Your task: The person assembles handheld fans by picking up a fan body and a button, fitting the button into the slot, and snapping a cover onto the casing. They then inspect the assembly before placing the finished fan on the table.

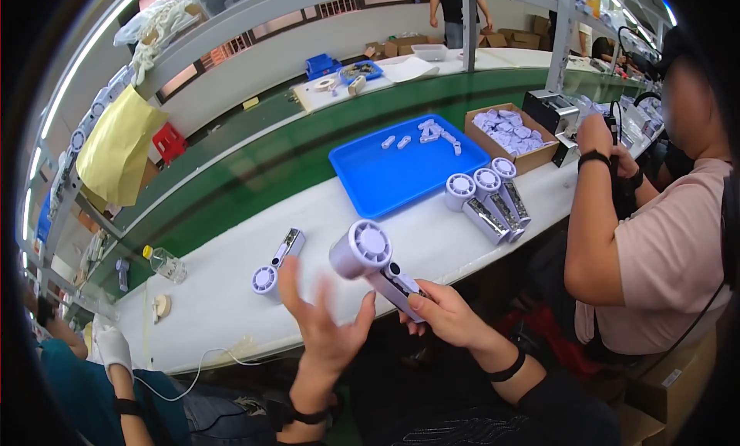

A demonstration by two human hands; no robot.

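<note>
Head view: my right hand holds a lilac handheld fan up over the near edge of the bench, fingers curled round the lower handle, thumb on top. My left hand is blurred, its fingers spread wide beside the fan's head, gripping nothing. The round head looks whole, grille in place, but the handle is uncovered with inner parts showing, so I judge this one part-built. Three fans by the bench's near edge, to the right of the blue tray, have bare handles too, as does the lone fan to my left. Small pale pieces lie loose toward the tray's far edge. Of these five fans, none is closed up.
</note>
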